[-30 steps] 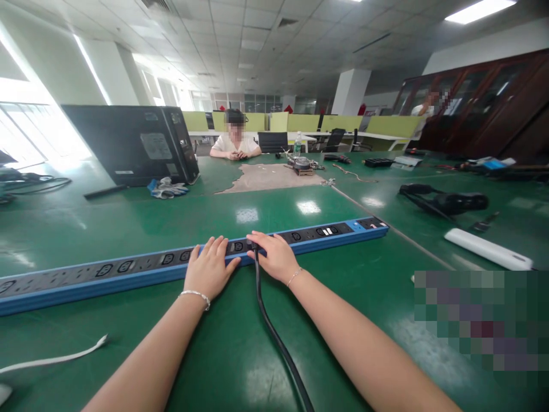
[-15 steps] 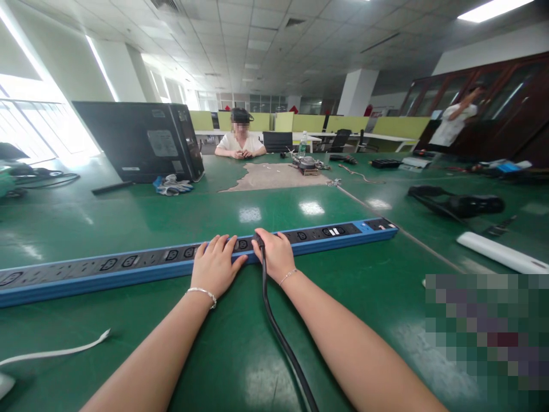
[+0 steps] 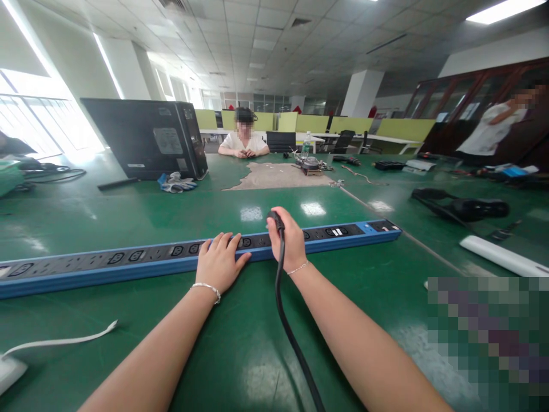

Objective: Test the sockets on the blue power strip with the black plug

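Observation:
A long blue power strip (image 3: 141,275) with black sockets stretches across the green table. My left hand (image 3: 218,263) is laid over the strip's middle, fingertips at its far edge and thumb along the near side. Just right of it, my right hand (image 3: 289,240) is closed around a black plug (image 3: 273,215). The plug is raised above the strip, apart from the sockets. Its thick black power cord (image 3: 286,323) runs down toward me between my forearms. My right hand covers some of the sockets behind it.
A black computer case (image 3: 146,137) and blue-white gloves (image 3: 176,182) lie beyond the strip at left. A white cable (image 3: 64,344) is at near left, a white bar (image 3: 501,255) at right. A person (image 3: 244,140) sits across the table; another person (image 3: 493,129) stands at far right.
My right hand has lifted the plug up off the strip and slightly to the right. My left hand stays on the strip. The standing person has moved right.

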A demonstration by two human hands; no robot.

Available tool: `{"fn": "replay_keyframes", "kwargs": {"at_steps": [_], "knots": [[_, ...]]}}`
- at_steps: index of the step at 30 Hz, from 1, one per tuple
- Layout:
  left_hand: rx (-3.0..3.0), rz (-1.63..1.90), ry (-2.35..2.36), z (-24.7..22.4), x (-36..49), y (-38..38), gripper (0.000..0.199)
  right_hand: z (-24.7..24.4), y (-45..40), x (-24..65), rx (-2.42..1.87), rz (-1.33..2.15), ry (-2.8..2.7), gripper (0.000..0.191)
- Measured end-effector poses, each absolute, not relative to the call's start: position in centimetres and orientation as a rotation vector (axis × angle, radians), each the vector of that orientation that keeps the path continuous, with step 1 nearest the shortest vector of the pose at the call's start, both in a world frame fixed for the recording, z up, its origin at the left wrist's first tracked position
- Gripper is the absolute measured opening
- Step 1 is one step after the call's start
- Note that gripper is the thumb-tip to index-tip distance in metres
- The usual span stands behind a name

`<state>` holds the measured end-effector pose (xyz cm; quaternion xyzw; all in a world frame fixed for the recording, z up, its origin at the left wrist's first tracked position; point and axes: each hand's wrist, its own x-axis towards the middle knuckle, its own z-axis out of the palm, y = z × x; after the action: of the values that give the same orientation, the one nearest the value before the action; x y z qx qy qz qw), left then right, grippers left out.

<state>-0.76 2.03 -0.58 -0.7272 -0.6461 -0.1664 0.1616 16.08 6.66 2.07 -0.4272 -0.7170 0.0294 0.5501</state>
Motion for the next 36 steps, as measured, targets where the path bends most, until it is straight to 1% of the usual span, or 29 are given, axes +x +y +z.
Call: {"fn": "replay_keyframes", "kwargs": {"at_steps": [4, 7, 10, 17, 20, 23, 26, 29, 32, 36], "knots": [[-2.065, -0.461, -1.849, -0.6, -0.7, 2.0, 0.053, 2.0, 8.3, 19.9, -1.099, 0.246, -1.375, 0.030], [-2.066, -0.459, -1.848, -0.6, -0.7, 2.0, 0.054, 0.7, 9.5, 22.3, -1.146, 0.350, -1.306, 0.029], [-2.070, -0.471, -1.848, -0.6, -0.8, 2.0, 0.054, -0.1, 9.6, 22.6, -1.176, 0.409, -1.393, 0.030], [-2.079, -0.466, -1.871, -0.4, -0.8, 2.0, 0.054, 0.3, 8.7, 21.8, -1.311, 0.340, -1.630, 0.027], [-2.082, -0.469, -1.874, -0.4, -0.7, 2.0, 0.054, 0.2, 8.9, 22.2, -1.316, 0.358, -1.656, 0.028], [-2.084, -0.475, -1.865, -0.4, -0.8, 2.0, 0.054, 0.1, 9.6, 22.8, -1.219, 0.405, -1.644, 0.029], [-2.086, -0.480, -1.858, -0.4, -0.8, 2.0, 0.054, 0.0, 10.6, 24.5, -1.147, 0.455, -1.531, 0.031], [-2.087, -0.488, -1.864, -0.5, -0.8, 2.0, 0.054, 0.0, 11.3, 26.9, -1.188, 0.464, -1.454, 0.030], [-2.081, -0.487, -1.863, -0.6, -0.8, 2.1, 0.053, 0.0, 11.3, 28.4, -1.183, 0.472, -1.497, 0.030], [-2.080, -0.478, -1.848, -0.5, -0.9, 2.0, 0.053, 0.1, 10.9, 28.3, -1.209, 0.477, -1.611, 0.029]]}}
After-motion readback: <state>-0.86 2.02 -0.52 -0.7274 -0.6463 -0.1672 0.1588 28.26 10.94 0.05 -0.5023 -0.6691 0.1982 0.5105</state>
